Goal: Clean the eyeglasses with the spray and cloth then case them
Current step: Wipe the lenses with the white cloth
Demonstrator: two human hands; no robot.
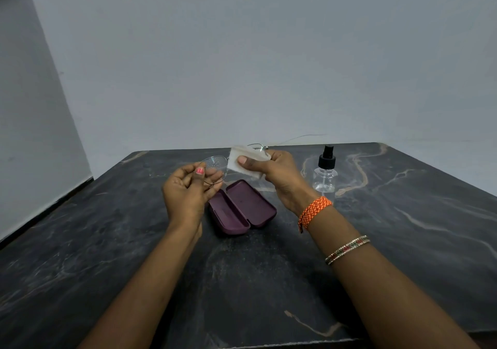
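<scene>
Thin-rimmed eyeglasses (216, 162) are held up above the table between both hands. My left hand (188, 190) pinches the left lens, which carries spray droplets. My right hand (271, 174) holds a white cloth (243, 160) folded over the other lens, thumb pressing on the cloth. One temple arm sticks out to the right behind that hand. Below the hands, a maroon glasses case (242, 207) lies open on the table. A clear spray bottle (325, 170) with a black pump top stands upright to the right of my right hand.
The dark marble table (107, 254) runs to a far edge just behind the hands and a near edge at the bottom. A grey wall rises behind and to the left. An orange thread band and bangles sit on my right wrist.
</scene>
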